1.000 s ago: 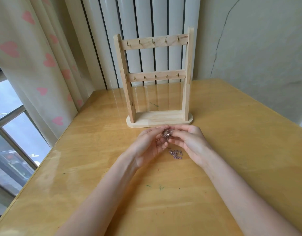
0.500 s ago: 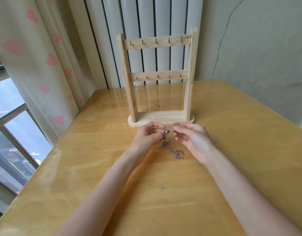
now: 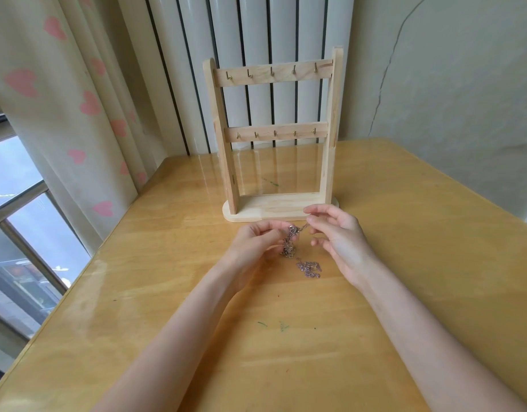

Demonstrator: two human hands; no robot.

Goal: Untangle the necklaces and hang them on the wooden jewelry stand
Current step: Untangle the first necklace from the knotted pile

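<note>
Fingertips of our left hand (image 3: 257, 242) and right hand (image 3: 335, 230) pinch the tangled necklaces (image 3: 290, 243), whose tail lies on the worktop (image 3: 419, 233) before the jewelry stand (image 3: 274, 135)

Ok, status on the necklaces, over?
Left hand and right hand both pinching the tangled chains, one end trailing on the table. Stand hooks all bare. Nothing in the way.

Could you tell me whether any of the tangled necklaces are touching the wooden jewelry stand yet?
Apart. The head view shows bare tabletop between the necklaces and the wooden jewelry stand.
</note>
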